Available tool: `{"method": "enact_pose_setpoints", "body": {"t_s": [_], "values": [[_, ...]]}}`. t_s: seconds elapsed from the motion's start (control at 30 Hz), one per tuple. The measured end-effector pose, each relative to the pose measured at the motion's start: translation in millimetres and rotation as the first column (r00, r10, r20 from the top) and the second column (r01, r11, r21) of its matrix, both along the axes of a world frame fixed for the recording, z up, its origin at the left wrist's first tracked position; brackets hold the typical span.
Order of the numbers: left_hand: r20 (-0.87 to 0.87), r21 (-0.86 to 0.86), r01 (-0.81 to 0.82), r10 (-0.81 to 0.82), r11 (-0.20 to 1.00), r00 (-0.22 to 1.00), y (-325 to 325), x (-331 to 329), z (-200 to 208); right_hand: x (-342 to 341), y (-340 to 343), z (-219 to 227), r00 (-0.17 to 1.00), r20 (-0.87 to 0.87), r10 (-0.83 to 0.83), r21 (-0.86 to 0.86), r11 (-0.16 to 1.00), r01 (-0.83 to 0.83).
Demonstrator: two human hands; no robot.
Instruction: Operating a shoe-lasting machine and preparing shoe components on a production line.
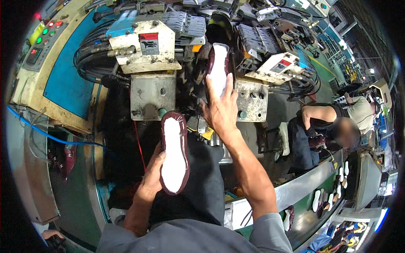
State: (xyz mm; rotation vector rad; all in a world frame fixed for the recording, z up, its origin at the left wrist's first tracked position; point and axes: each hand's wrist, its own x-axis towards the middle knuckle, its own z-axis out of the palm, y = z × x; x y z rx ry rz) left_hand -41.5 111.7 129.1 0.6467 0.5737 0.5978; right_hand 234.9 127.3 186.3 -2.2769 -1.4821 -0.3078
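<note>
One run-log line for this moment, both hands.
left hand: holds maroon shoe upper, white bottom facing camera | right hand: touches second maroon shoe upper | location: between shoe-machine side units

Maroon shoe upper [183, 134], white underside [173, 156]

Red-topped signs [149, 44] on both machine heads [166, 51], lit red digits [33, 52] on panel [45, 44]

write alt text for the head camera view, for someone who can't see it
A person's left hand holds a dark red shoe with its white underside showing, while the right hand touches a similar second shoe between the two sides of a machine. To the right, another person is near a long line of more shoes.
</note>
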Motion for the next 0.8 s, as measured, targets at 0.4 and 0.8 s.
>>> {"method": "enact_pose_setpoints", "body": {"t_s": [0.4, 0.8], "values": [[-0.133, -0.011, 0.045, -0.046, 0.999, 0.990, -32, -56, -29, 4, -57, -141, 0.660, -0.730, 0.176, 0.281, 0.958, 0.055], [-0.244, -0.082, 0.044, -0.063, 0.996, 0.968, -25, -49, -54, -45, -107, -94, 0.758, -0.503, 0.416, 0.059, 0.891, -0.450]]}}
